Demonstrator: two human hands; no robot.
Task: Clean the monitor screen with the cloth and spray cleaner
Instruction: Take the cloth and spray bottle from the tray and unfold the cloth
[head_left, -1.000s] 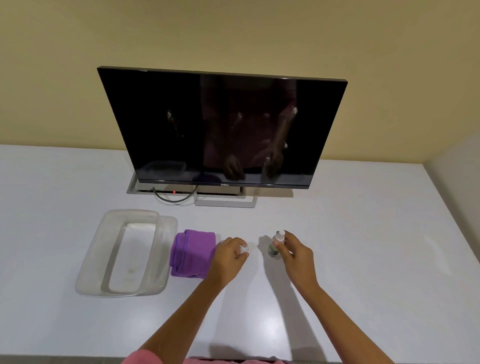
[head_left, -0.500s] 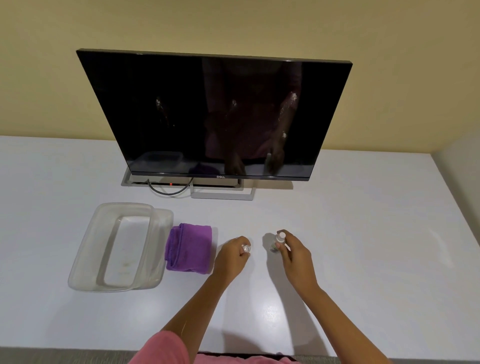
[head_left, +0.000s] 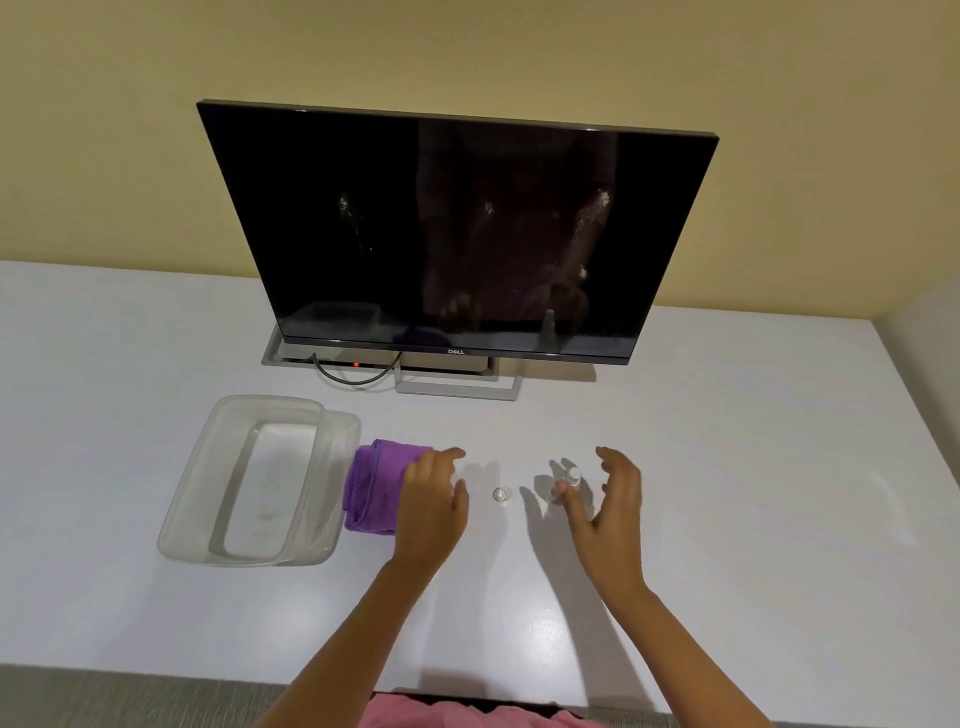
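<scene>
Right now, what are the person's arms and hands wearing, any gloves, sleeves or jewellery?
Both hands, left hand and right hand, are bare: no gloves, rings or watch visible. The forearms are uncovered to the frame's bottom edge. Only pink clothing shows there, at the torso.

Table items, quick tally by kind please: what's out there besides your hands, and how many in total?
Black flat-panel monitor on grey stand: 1
Clear plastic rectangular containers, nested: 2
Folded purple microfibre cloth: 1
Small clear spray bottle: 1
Small clear round cap: 1
Total: 6
</scene>
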